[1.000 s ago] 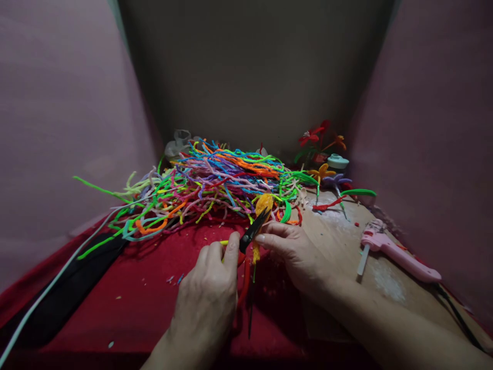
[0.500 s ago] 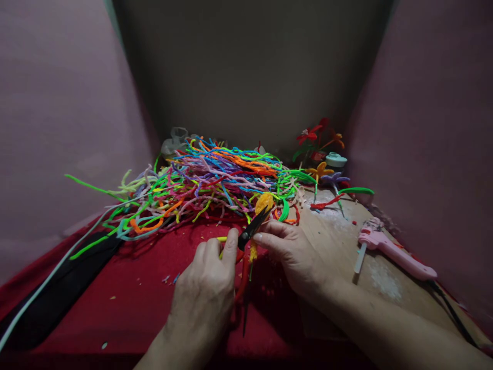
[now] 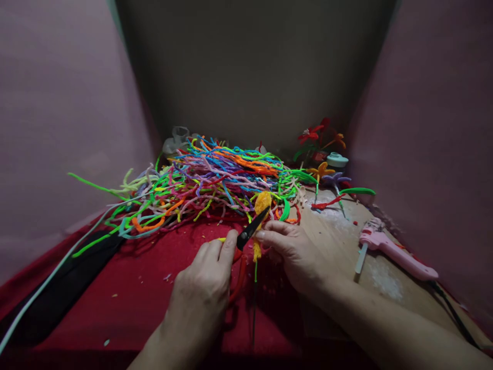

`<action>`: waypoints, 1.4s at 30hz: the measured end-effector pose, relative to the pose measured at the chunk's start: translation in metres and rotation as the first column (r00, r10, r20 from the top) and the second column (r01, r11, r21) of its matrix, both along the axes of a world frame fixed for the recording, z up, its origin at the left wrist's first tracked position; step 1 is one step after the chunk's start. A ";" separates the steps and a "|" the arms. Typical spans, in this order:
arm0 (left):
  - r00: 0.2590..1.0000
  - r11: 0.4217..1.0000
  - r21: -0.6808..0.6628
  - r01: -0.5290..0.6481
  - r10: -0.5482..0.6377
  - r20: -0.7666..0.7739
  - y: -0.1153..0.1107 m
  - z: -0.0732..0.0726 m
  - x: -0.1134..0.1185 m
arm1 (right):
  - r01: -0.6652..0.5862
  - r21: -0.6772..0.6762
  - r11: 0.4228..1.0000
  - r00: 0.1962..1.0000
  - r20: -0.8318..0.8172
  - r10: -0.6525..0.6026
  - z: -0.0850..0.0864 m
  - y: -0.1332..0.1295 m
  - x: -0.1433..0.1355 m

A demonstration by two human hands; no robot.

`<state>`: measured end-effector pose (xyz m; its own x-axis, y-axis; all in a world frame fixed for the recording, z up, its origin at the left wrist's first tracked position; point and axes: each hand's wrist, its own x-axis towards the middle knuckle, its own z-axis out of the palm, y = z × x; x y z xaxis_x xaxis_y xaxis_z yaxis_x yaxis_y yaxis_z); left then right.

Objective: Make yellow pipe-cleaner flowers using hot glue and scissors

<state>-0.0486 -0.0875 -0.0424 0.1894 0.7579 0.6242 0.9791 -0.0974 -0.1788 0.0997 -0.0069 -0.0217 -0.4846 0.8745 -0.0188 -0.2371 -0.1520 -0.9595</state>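
Note:
My left hand (image 3: 210,270) is closed around a pair of scissors (image 3: 250,230) with dark blades and red handles. The blades point up and right, lying across a fuzzy yellow pipe-cleaner piece (image 3: 263,203). A bit of yellow pipe cleaner (image 3: 222,239) sticks out by my left thumb. Thumb and fingers of my right hand (image 3: 287,244) pinch the yellow piece just below its rounded top. Its lower end hangs under my fingers, with a thin green-tipped stem (image 3: 254,288) running down from it. My right fingertips are partly hidden behind the piece.
A big heap of coloured pipe cleaners (image 3: 227,174) lies across the back. To the right, a pink glue gun (image 3: 396,254) rests on a brown board (image 3: 339,252). Pipe-cleaner flowers (image 3: 319,172) stand at the back right. A white cable (image 3: 54,282) crosses a black strip (image 3: 73,293) at left.
The scissors' red handles have shifted slightly left, and the blades look closer together. The lower end of the yellow piece now hangs a little farther right, with more stem showing.

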 end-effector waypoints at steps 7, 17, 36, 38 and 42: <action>0.997 0.996 -0.082 -0.028 0.034 0.068 -0.007 0.014 -0.026 | -0.177 -0.096 0.979 0.984 0.007 0.179 0.011 0.009 0.007; 0.987 0.973 -0.207 0.104 -0.076 0.141 -0.019 0.031 -0.063 | -0.491 -0.219 0.843 0.858 0.043 0.511 0.007 0.030 0.020; 0.985 0.922 -0.348 0.172 -0.164 0.055 -0.036 0.046 -0.078 | -0.705 -0.239 0.667 0.653 0.147 0.743 0.003 0.034 0.027; 0.985 0.918 -0.356 0.174 -0.162 0.064 -0.037 0.047 -0.077 | -0.710 -0.239 0.662 0.641 0.167 0.749 0.004 0.033 0.027; 0.981 0.905 -0.379 0.195 -0.188 0.055 -0.037 0.046 -0.076 | -0.696 -0.316 0.645 0.614 0.204 0.763 0.006 0.031 0.027</action>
<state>-0.1251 -0.1243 0.0041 0.3469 0.8886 0.3001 0.9372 -0.3406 -0.0747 0.1263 0.0238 -0.0157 -0.8993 0.1933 -0.3923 0.3176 -0.3282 -0.8896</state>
